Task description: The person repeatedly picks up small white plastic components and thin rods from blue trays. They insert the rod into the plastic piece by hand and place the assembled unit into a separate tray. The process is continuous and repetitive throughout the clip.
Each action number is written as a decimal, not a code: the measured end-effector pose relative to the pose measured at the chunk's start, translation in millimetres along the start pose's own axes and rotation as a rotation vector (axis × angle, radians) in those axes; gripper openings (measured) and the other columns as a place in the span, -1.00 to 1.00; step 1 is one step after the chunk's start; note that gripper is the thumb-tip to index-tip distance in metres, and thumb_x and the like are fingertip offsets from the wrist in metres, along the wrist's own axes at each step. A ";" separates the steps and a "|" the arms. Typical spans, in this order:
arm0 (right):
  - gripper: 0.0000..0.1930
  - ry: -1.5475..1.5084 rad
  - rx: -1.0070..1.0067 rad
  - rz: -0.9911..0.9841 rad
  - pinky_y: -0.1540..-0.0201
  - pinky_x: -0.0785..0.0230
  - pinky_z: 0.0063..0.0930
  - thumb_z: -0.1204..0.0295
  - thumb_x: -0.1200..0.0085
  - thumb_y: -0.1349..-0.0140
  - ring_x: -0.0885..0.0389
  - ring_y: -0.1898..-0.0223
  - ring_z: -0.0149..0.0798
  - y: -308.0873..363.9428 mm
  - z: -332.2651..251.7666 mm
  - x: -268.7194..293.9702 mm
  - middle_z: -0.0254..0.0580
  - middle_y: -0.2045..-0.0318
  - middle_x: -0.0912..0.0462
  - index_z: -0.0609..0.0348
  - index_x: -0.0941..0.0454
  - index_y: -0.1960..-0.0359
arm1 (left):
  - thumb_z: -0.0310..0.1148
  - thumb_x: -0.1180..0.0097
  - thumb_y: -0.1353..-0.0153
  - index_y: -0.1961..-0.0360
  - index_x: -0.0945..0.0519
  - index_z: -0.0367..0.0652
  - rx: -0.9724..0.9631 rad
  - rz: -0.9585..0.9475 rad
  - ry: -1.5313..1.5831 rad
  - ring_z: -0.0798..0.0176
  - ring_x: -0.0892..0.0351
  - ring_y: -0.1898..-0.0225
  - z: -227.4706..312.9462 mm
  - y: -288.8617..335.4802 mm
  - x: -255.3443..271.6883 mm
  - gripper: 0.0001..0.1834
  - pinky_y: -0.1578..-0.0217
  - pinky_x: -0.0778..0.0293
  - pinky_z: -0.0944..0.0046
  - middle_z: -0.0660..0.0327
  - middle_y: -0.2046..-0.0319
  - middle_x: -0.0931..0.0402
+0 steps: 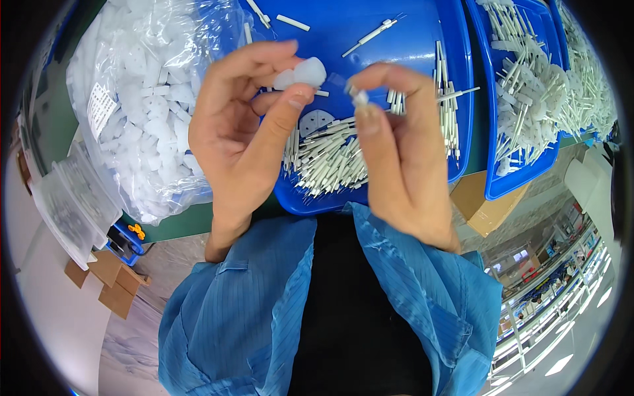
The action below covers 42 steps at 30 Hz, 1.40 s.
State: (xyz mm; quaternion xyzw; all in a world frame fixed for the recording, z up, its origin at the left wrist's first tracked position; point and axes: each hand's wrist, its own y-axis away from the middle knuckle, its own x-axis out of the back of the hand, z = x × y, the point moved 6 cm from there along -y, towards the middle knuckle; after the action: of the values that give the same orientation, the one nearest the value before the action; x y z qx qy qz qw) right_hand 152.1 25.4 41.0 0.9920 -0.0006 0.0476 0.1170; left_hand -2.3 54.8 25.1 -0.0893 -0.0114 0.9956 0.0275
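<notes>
My left hand point(241, 129) is closed in a pinch on a translucent white plastic piece point(308, 71) with rounded lobes, held up over the blue tray point(422, 23). To its right, my right hand point(413, 148) pinches a small whitish part point(360, 97) between thumb and forefinger; motion blurs it and its kind is unclear. The two hands are apart. Below them in the tray lies a heap of thin white sticks point(330, 162) with fine wire-like ends. A flat white plate with small holes point(316, 122) rests at the heap's upper edge.
At left, a clear plastic bag point(148, 122) bulges with white plastic pieces. A second blue tray point(491, 155) at right holds more sticks and plates. Clear plastic containers point(72, 198) stand at the table's left edge. A cardboard box point(492, 208) sits below the right tray.
</notes>
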 end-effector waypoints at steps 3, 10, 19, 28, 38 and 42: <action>-0.86 0.282 0.231 -0.011 0.53 -0.31 -0.66 0.57 0.07 -0.35 -0.48 0.58 -0.56 5.5 -10.2 -10.2 -0.14 0.43 -0.66 0.28 -0.46 0.11 | -0.73 -0.13 -0.16 0.03 -0.51 -0.43 -0.026 -0.032 0.005 0.24 -0.60 0.09 0.7 1.6 -0.1 -0.68 0.08 -0.59 0.37 0.00 0.09 -0.52; -0.91 0.483 0.415 0.096 0.54 -0.40 -0.64 0.63 -0.06 -0.24 -0.62 0.58 -0.48 8.1 -22.5 -11.9 -0.17 0.55 -0.65 0.32 -0.52 0.23 | -0.75 -0.15 -0.14 0.12 -0.54 -0.46 -0.034 -0.009 0.209 0.19 -0.64 0.11 -0.4 3.8 3.1 -0.75 0.08 -0.63 0.33 -0.05 0.11 -0.54; -0.97 0.346 0.287 -0.005 0.63 -0.22 -0.70 0.59 -0.08 -0.26 -0.41 0.68 -0.60 5.6 -21.9 -11.1 -0.34 0.60 -0.60 0.29 -0.54 0.30 | -0.79 -0.18 -0.07 0.17 -0.53 -0.45 -0.121 -0.083 0.157 0.17 -0.65 0.11 -0.9 3.8 3.3 -0.73 0.10 -0.61 0.35 -0.10 0.10 -0.52; -0.79 -0.280 0.012 -0.306 0.59 -0.19 -0.68 0.37 0.00 -0.37 -0.37 0.64 -0.57 -2.6 -10.3 -20.3 -0.32 0.53 -0.56 0.31 -0.51 0.31 | -0.48 -0.23 -0.17 0.23 -0.41 -0.28 -0.314 -0.140 0.027 0.09 -0.57 0.25 12.5 4.3 0.5 -0.76 0.25 -0.59 0.16 -0.01 0.22 -0.37; -0.89 0.206 0.560 -0.049 0.71 -0.30 -0.43 0.56 -0.16 -0.15 -0.46 0.72 -0.34 8.8 -25.8 -22.2 -0.23 0.60 -0.43 0.30 -0.49 0.33 | -0.59 -0.15 -0.08 0.20 -0.48 -0.33 -0.463 -0.120 0.056 0.05 -0.65 0.34 14.8 11.9 -5.2 -0.77 0.35 -0.65 0.17 -0.07 0.25 -0.49; -0.87 0.265 0.617 -0.099 0.45 -0.35 -0.38 0.57 -0.16 -0.10 -0.47 0.51 -0.17 1.6 -13.5 -12.7 -0.10 0.46 -0.53 0.34 -0.53 0.32 | -0.20 -0.41 -0.02 0.09 -0.48 -0.23 -0.662 -0.289 -0.369 -0.05 -0.68 0.31 35.0 6.5 -6.8 -0.48 0.34 -0.66 0.16 -0.04 0.23 -0.51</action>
State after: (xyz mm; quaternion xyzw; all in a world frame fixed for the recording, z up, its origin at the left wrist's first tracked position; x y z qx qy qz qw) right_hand 138.1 26.9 53.2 0.9646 0.0773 0.1685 -0.1876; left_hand -2.2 47.3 60.6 0.0894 -0.3488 0.9232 0.1346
